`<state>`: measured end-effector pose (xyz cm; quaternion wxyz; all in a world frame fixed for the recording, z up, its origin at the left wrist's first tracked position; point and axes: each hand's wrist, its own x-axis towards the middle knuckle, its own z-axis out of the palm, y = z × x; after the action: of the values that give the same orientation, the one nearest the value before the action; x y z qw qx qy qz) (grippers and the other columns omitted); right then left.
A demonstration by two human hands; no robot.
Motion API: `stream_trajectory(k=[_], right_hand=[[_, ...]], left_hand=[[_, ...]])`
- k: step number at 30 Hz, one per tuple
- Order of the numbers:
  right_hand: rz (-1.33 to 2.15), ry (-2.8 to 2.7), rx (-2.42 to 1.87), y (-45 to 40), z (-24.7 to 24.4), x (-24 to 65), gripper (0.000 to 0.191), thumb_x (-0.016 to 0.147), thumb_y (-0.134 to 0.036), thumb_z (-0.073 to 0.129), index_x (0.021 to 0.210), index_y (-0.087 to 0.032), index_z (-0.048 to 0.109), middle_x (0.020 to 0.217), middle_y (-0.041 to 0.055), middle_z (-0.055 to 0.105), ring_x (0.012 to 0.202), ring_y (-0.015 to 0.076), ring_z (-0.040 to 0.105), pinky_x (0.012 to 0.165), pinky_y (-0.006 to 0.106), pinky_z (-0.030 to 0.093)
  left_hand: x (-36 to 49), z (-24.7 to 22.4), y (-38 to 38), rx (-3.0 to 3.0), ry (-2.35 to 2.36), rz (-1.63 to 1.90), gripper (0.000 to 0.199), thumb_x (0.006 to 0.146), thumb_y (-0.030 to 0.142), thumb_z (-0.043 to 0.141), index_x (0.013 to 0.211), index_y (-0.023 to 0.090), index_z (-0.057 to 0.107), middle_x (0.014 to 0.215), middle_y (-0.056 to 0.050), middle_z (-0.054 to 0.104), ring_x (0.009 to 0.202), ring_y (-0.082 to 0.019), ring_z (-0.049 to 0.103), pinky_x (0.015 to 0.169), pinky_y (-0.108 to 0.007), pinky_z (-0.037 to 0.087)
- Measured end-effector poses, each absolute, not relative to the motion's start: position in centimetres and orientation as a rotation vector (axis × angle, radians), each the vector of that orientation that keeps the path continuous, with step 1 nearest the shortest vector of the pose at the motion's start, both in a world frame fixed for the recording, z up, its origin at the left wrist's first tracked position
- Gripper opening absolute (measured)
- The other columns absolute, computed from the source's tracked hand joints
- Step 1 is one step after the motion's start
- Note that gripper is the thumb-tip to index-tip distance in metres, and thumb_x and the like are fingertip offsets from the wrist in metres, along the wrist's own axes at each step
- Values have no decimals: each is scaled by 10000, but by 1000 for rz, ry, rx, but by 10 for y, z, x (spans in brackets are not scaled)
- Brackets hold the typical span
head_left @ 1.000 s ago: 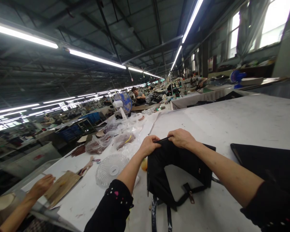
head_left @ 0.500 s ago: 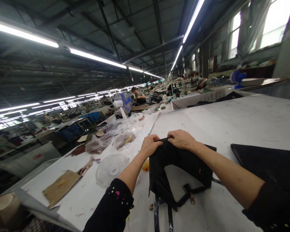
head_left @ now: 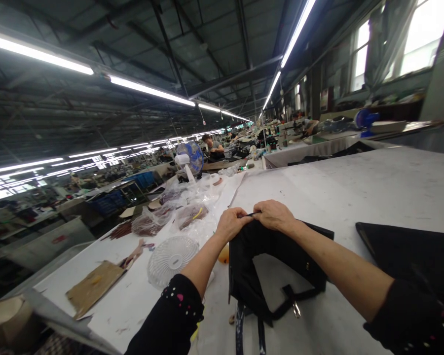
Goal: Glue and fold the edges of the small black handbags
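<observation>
A black fabric bag (head_left: pixel 243 268) stands on the white table, its body bent round into an open loop. My left hand (head_left: pixel 230 225) pinches its top edge between thumb and fingers. Close beside it, my right hand (head_left: pixel 274 215) is closed on the same edge, fingertips almost meeting the left ones. From the bag's lower front a short tab with a shiny metal clasp (head_left: pixel 296 309) hangs down. Dark straps (head_left: pixel 240 329) trail below it toward me. Part of the bag's right side is hidden behind my right forearm.
Left of the bag lies a white round fan (head_left: pixel 173 261), with a brown cardboard piece (head_left: pixel 93 287) farther left. Plastic bags (head_left: pixel 153 220) and a blue-bladed fan (head_left: pixel 190 158) stand beyond. A flat black panel (head_left: pixel 410 246) lies at right. A person (head_left: pixel 215 147) sits in the background.
My right hand has shifted slightly left along the top edge, nearer my left hand. The metal clasp has swung a little and catches more light.
</observation>
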<state>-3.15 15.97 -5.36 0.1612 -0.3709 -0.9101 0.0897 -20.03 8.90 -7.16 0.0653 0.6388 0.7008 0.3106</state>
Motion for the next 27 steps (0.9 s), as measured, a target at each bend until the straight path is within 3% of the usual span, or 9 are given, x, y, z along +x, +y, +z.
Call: stream_trajectory(k=[8,12,18,27], right_hand=[[213,-2614,-1062,158,-54,-31,297,901,-401,500,992,-248,737,1006,97,734,946,256,651,741,322,446],[269,-2696,-953,164,-51,-26,283,918,-394,520,1063,-235,705,1045,63,727,956,211,654,788,329,477],[242,-2725,-952,164,-57,-26,352,949,-445,502,1122,-174,643,1130,86,678,1037,220,629,921,443,472],[184,-2655,-1023,142,-62,-28,369,949,-437,508,1171,-157,604,1157,100,650,1043,231,620,922,466,478]], left_hand=[[-191,-65,90,1961,2191,880,187,763,355,620,740,220,747,650,4,678,698,-173,587,634,-257,392],[-191,-63,89,1989,2205,858,193,777,364,617,739,226,747,664,5,689,683,-173,594,640,-261,399],[-190,-62,85,2065,2202,818,190,812,346,589,778,246,748,716,7,705,726,-178,608,667,-261,397],[-181,-57,83,2062,2320,796,182,802,318,603,712,223,729,655,-11,684,675,-179,594,631,-268,371]])
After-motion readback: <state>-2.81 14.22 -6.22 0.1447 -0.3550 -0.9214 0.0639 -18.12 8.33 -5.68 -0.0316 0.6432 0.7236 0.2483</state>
